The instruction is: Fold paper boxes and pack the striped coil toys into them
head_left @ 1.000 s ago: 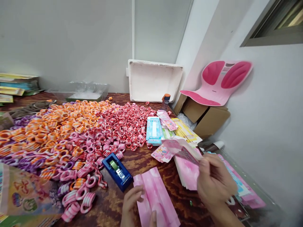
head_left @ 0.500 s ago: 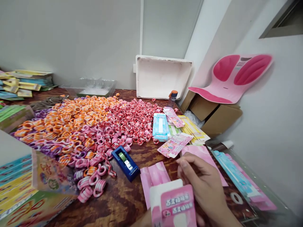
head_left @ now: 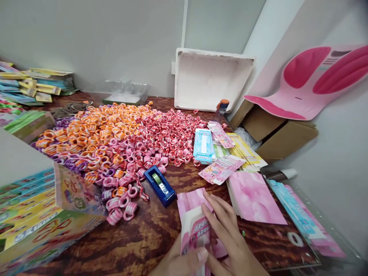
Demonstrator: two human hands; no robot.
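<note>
A pink and white printed card box (head_left: pixel 198 226) is between my two hands at the lower middle. My left hand (head_left: pixel 179 262) grips its near side, the thumb lying across the front. My right hand (head_left: pixel 230 237) is pressed along the box's right side, fingers long and close together. Behind the box's upper end shows a pink sheet (head_left: pixel 186 200); whether it joins the box I cannot tell. A blue tape dispenser (head_left: pixel 160 186) rests left of the sheet. On the right lies a stack of pink sheets (head_left: pixel 254 195).
A large heap of striped coil rings (head_left: pixel 129 134) covers the table's middle. Printed cartons (head_left: pixel 83 195) stand at left. Flat pink boxes (head_left: pixel 221 168), blue boxes (head_left: pixel 203 145) and yellow boxes (head_left: pixel 247 151) lie right, near a bottle (head_left: pixel 220 109). A white bin (head_left: pixel 211 82) stands behind.
My right hand has come off the pink sheet stack and moved left onto the card box. The box has turned more edge-on, and my left thumb now shows. The camera view has shifted.
</note>
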